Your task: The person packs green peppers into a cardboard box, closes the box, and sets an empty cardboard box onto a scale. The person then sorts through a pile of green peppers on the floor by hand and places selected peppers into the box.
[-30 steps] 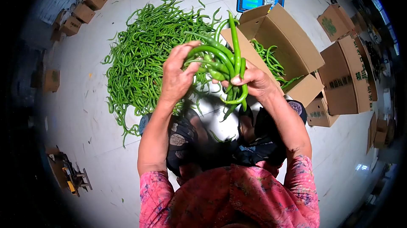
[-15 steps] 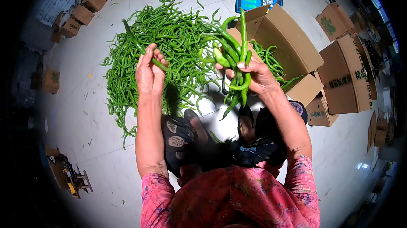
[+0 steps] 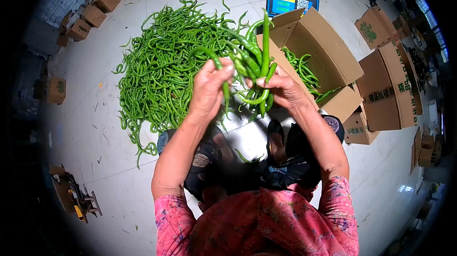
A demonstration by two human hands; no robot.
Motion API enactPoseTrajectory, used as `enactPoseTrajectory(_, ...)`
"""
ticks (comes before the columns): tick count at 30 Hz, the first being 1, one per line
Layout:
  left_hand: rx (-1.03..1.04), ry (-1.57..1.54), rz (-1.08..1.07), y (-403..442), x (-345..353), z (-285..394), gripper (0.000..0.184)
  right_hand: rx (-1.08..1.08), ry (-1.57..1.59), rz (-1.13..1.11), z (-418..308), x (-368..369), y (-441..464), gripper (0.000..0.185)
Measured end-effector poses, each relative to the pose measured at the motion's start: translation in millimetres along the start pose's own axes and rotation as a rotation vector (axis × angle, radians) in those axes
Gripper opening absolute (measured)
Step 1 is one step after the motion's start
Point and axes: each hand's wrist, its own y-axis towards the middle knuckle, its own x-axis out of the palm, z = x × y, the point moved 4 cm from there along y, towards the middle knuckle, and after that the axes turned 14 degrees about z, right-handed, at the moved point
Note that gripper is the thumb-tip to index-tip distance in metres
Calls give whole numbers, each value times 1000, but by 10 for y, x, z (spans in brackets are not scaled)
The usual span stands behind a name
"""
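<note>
My left hand is closed on a curved green pepper, over the right edge of a large pile of green peppers on the floor. Just right of it, my right hand grips a bunch of green peppers, with tips sticking up and hanging below the fingers. Beyond that hand stands an open cardboard box with more peppers lying inside.
A blue scale display stands behind the box. More cartons are at the right, and a row of boxes lines the upper left. A loose pepper lies between my feet. Dark equipment sits at lower left.
My left hand moved out left with one pepper, then came back right beside the bunch, still with a pepper. The bunch in my right hand has shifted slightly left and remains held.
</note>
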Motion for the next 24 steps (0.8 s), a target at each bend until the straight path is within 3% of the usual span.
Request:
enactPoseTrajectory(10,46,50,-57,-79,163,-94,22,-67,-129,110,-47,178,-42,72)
enactPoseTrajectory(14,78,47,-38,-152,238,62,20,-19,-10,22,28,85,-7,64)
enactPoseTrajectory(16,118,23,154,-115,159,185,19,-15,122,91,43,12,3,43)
enactPoseTrajectory(19,108,-271,88,78,-108,324,17,35,300,83,-56,-69,-26,35)
enactPoseTrajectory(20,78,-398,34,130,-194,350,18,-21,312,79,-92,-89,-13,36)
enactPoseTrajectory(22,-3,-578,-43,176,-286,392,20,36,369,48,-114,-148,-20,71)
enactPoseTrajectory(24,-12,-619,-52,162,-321,419,22,45,396,21,-141,-154,-53,68)
